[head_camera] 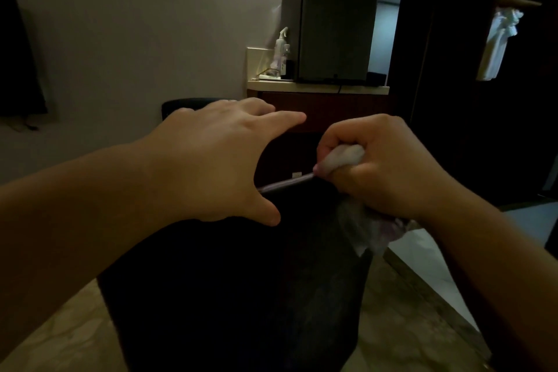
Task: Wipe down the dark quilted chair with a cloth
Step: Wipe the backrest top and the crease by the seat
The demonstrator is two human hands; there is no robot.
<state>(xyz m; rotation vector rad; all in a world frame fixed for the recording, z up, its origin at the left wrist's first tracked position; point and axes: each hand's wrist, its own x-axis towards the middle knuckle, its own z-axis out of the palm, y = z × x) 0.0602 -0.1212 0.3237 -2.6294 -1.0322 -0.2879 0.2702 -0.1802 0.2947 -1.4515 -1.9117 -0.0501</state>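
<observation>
The dark chair (229, 296) fills the lower middle of the head view, its back seen from above and very dim. My left hand (211, 160) lies spread over the top edge of the chair back, fingers straight, thumb down on the near side. My right hand (380, 166) grips a bunched white cloth (344, 157) at the right end of the chair's top edge. The cloth's loose end (368, 229) hangs below my wrist. A thin pale strip of the top edge (287, 183) shows between the hands.
A counter (317, 88) stands behind the chair with a small black fridge (332, 30) and a spray bottle (281, 48). A second dark chair back (181, 106) is by the wall. White garments (498, 42) hang at the right. Marble floor (407, 311) surrounds the chair.
</observation>
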